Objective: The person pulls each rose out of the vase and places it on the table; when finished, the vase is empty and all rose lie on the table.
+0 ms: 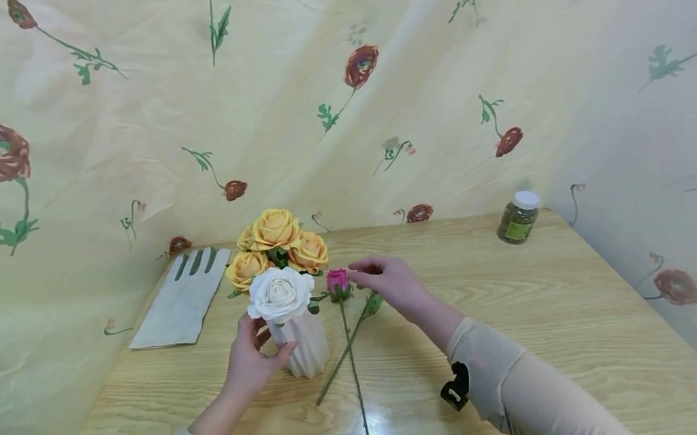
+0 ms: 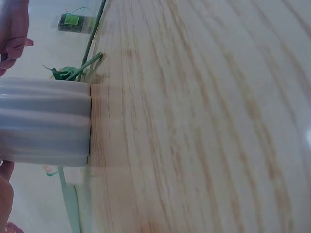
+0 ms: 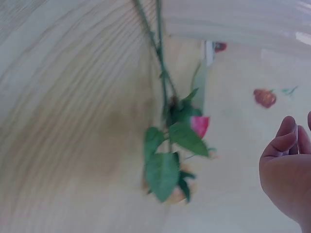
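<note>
A white ribbed vase (image 1: 307, 349) stands on the wooden table (image 1: 546, 311) and holds several yellow roses (image 1: 276, 230) and one white rose (image 1: 279, 294). My left hand (image 1: 256, 351) grips the vase from the left, thumb across its front. In the left wrist view the vase (image 2: 43, 121) fills the left edge. A pink rosebud (image 1: 338, 280) lies on the table just right of the vase, its stem (image 1: 355, 374) running toward me and crossing a second green stem (image 1: 336, 372). My right hand (image 1: 380, 273) hovers beside the bud with loosely curled fingers, holding nothing. The right wrist view shows the bud (image 3: 199, 125) apart from that hand (image 3: 286, 170).
A small jar with a white lid (image 1: 517, 218) stands at the back right. A flat white piece with green stripes (image 1: 181, 299) lies at the back left. Floral cloth (image 1: 376, 106) closes in the table behind and on both sides.
</note>
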